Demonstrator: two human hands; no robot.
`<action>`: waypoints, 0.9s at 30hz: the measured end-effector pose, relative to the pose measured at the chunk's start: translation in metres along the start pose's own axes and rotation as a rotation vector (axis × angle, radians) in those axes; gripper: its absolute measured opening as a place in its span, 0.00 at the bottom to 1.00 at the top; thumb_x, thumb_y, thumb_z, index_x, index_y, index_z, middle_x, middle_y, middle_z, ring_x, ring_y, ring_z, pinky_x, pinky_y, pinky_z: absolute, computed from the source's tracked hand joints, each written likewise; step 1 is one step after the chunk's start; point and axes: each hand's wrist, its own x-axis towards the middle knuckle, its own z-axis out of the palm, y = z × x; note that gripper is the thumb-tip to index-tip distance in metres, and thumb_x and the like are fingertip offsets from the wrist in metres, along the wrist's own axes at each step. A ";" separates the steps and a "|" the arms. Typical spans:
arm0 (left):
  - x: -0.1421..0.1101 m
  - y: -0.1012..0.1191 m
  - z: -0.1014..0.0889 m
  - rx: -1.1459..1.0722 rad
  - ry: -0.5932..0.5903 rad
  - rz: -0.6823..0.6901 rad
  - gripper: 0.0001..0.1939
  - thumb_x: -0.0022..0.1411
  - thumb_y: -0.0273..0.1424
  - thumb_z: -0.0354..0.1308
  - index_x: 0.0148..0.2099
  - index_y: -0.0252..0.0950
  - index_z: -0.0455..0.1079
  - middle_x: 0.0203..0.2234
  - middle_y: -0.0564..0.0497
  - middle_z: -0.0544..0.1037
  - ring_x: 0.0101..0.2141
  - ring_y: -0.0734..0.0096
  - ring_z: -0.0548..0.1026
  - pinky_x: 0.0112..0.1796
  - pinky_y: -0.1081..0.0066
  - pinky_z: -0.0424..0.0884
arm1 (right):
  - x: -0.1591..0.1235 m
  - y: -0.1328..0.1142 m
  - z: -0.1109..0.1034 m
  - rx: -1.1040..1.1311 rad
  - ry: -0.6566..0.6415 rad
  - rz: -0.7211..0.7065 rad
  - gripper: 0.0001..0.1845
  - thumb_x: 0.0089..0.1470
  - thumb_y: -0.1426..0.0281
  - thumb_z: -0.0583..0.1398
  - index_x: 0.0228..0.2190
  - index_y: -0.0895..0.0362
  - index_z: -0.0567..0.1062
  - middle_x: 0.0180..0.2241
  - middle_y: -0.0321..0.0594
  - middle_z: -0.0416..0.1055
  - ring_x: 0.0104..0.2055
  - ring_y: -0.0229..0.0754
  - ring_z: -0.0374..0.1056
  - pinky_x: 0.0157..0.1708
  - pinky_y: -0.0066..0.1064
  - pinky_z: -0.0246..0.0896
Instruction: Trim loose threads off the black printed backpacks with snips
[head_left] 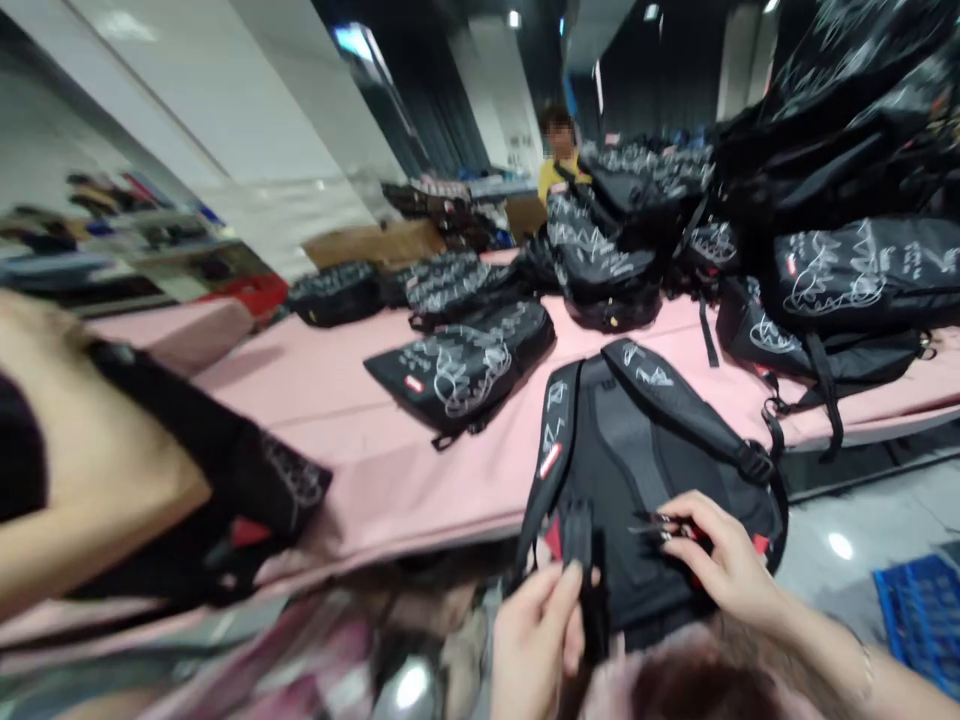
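Note:
A black backpack (pixel 619 430) with white scribble print on its shoulder straps lies in front of me, its padded back facing up. My left hand (pixel 534 630) pinches a black webbing strap (pixel 579 540) at the near left side of this backpack. A small red tab shows beside that strap. In my right hand (pixel 720 560) is a pair of thread snips (pixel 656 528), held over the back panel with the thin blades pointing left. The fingers partly cover the handles.
Several more printed black backpacks (pixel 480 365) lie on the pink-covered table (pixel 322 400). A co-worker's arm (pixel 97 450) at the left, blurred, is by another black bag (pixel 262 480). Bags are piled high at the right. A person in yellow (pixel 553 175) is further back. A blue crate (pixel 922 610) stands at lower right.

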 end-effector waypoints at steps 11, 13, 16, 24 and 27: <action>0.003 -0.022 0.023 -0.298 -0.199 -0.061 0.18 0.53 0.41 0.56 0.25 0.31 0.62 0.12 0.57 0.63 0.13 0.83 0.60 0.17 0.81 0.56 | 0.013 0.005 0.019 -0.091 -0.238 -0.053 0.07 0.53 0.77 0.54 0.36 0.58 0.68 0.32 0.38 0.66 0.35 0.36 0.62 0.36 0.27 0.57; 0.002 -0.022 0.026 -0.268 -0.199 -0.049 0.18 0.54 0.41 0.55 0.24 0.31 0.61 0.12 0.56 0.64 0.13 0.82 0.61 0.17 0.81 0.56 | 0.015 0.006 0.021 -0.112 -0.260 -0.063 0.07 0.54 0.76 0.53 0.36 0.58 0.68 0.33 0.38 0.66 0.35 0.36 0.62 0.36 0.27 0.57; 0.002 -0.023 0.028 -0.257 -0.187 -0.074 0.17 0.53 0.42 0.55 0.25 0.31 0.62 0.12 0.56 0.64 0.13 0.81 0.61 0.17 0.80 0.56 | 0.016 0.007 0.022 -0.158 -0.244 -0.116 0.07 0.57 0.74 0.51 0.35 0.59 0.68 0.32 0.39 0.66 0.35 0.37 0.62 0.36 0.29 0.57; 0.009 -0.025 0.029 -0.223 -0.160 -0.134 0.19 0.50 0.45 0.56 0.30 0.32 0.65 0.12 0.58 0.62 0.14 0.81 0.59 0.16 0.80 0.58 | 0.010 0.004 0.021 -0.107 -0.173 -0.119 0.07 0.58 0.72 0.50 0.35 0.59 0.68 0.32 0.40 0.66 0.35 0.37 0.62 0.36 0.28 0.56; 0.008 -0.021 0.021 -0.003 -0.306 -0.069 0.18 0.52 0.45 0.54 0.27 0.33 0.67 0.11 0.55 0.64 0.13 0.78 0.61 0.16 0.78 0.59 | 0.011 0.004 0.012 -0.125 -0.233 -0.164 0.08 0.57 0.73 0.50 0.34 0.58 0.68 0.31 0.40 0.67 0.35 0.37 0.61 0.36 0.29 0.56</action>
